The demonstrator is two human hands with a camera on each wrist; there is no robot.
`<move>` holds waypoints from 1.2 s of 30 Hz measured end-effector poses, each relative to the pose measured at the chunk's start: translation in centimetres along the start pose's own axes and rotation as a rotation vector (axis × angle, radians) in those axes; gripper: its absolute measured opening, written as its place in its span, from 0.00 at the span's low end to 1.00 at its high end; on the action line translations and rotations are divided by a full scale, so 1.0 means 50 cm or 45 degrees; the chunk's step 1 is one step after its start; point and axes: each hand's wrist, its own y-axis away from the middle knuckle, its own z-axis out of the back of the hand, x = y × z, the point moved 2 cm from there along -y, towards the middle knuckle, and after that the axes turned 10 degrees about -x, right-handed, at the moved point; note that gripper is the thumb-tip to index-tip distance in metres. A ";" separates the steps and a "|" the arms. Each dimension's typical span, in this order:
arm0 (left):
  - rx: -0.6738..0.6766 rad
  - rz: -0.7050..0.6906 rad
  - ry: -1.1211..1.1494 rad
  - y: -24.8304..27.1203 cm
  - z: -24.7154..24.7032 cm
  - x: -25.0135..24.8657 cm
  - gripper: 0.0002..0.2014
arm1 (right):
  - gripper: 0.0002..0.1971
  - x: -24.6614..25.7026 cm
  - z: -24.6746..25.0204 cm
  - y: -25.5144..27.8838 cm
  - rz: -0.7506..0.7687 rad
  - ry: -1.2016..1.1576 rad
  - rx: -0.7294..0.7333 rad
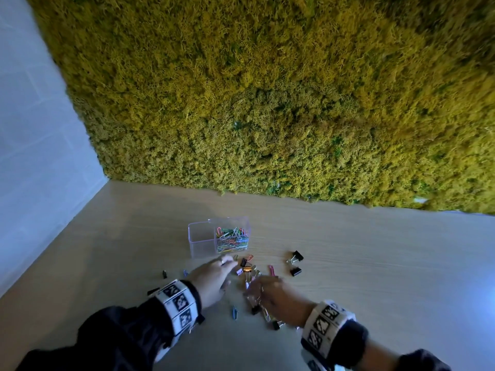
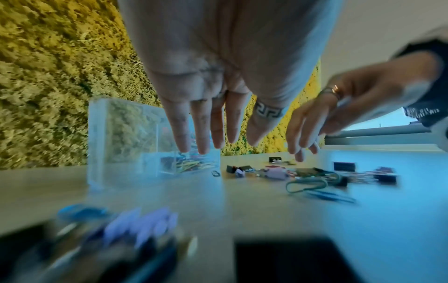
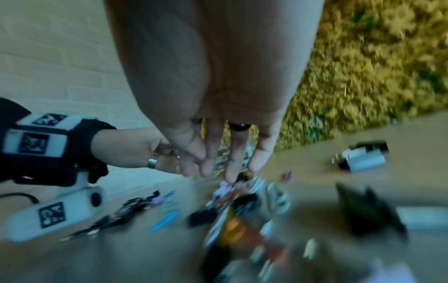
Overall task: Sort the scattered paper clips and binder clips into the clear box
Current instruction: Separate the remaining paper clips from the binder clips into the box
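Note:
A clear two-compartment box [image 1: 203,243] [image 2: 116,137] stands on the wooden table; its right compartment holds several coloured paper clips [image 1: 232,239], its left one looks empty. Loose paper clips and binder clips [image 1: 247,269] [image 2: 312,180] [image 3: 232,208] lie scattered in front of the box. My left hand [image 1: 214,277] [image 2: 213,122] hovers just before the box, fingers straight, holding nothing. My right hand [image 1: 267,290] [image 3: 218,153] reaches over the pile, fingers extended and blurred, with nothing gripped that I can see.
Two black binder clips [image 1: 296,257] [image 1: 295,271] lie to the right of the pile. A small black clip [image 1: 164,274] sits to the left. A yellow-green moss wall [image 1: 267,103] backs the table [image 1: 375,263]; a white brick wall [image 1: 32,156] is on the left.

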 end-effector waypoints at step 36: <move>0.166 0.026 -0.114 -0.017 -0.006 -0.018 0.30 | 0.30 -0.064 0.050 0.003 -0.263 0.381 0.033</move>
